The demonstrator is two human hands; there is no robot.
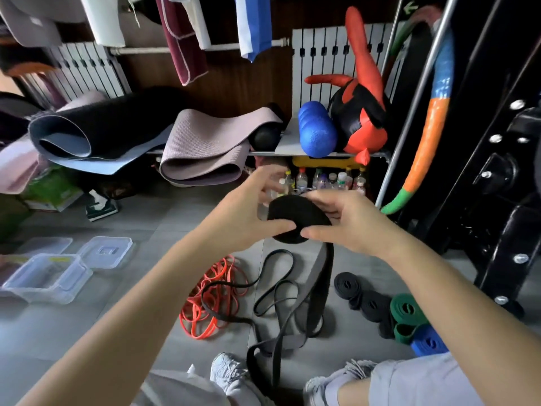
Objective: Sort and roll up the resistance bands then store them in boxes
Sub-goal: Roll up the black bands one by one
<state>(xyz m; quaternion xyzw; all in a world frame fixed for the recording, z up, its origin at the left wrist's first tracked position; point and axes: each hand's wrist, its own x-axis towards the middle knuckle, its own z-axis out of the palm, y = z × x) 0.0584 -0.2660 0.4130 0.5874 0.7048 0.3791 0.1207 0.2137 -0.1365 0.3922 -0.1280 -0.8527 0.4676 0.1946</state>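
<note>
Both hands, the left hand (248,212) and the right hand (348,221), grip a wide black band (295,215) half rolled in the air, its tail hanging to the floor (131,303). The rolling step is in progress, I think. Next they must wind in the tail, then carry it to the clear box (46,278).

txt: none legible | sign: green arrow (410,7) top rt
</note>
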